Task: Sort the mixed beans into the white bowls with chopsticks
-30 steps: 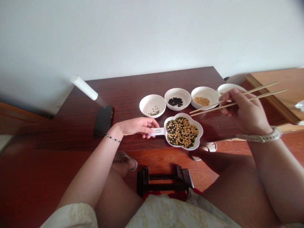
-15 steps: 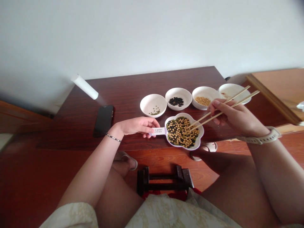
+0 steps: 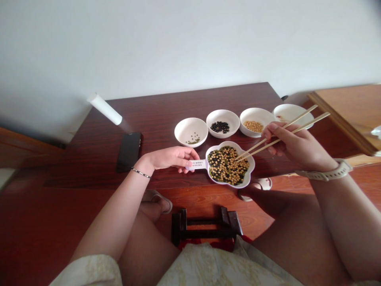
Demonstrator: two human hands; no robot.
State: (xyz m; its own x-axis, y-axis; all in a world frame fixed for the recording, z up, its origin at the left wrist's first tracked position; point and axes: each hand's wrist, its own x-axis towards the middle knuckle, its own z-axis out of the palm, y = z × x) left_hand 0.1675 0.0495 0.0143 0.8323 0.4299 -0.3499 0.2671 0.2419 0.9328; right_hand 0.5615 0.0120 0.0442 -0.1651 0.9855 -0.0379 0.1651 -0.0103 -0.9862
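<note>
My left hand (image 3: 175,159) is closed around the labelled handle of a white flower-shaped dish (image 3: 252,161) at the table's front edge. Mixed yellow, black and green beans (image 3: 228,167) cover the dish's bottom. Closed round a pair of wooden chopsticks (image 3: 268,143), my right hand (image 3: 287,141) is above the right side of the dish. The tips touch or hover just over the beans; whether a bean is between them I cannot tell. Behind stand a bowl with green beans (image 3: 191,128), a bowl with black beans (image 3: 222,115) and a bowl with yellow beans (image 3: 256,114).
A fourth white bowl (image 3: 290,109) at the right is partly behind the chopsticks, with something reddish inside. On the left of the dark wooden table (image 3: 157,107) lie a black phone (image 3: 129,151) and a white cylinder (image 3: 105,109). Beneath is a dark stool (image 3: 205,230).
The chopstick tips have shifted slightly up within the dish and come closer together. My left hand still holds the handle, and the bowls stay in place.
</note>
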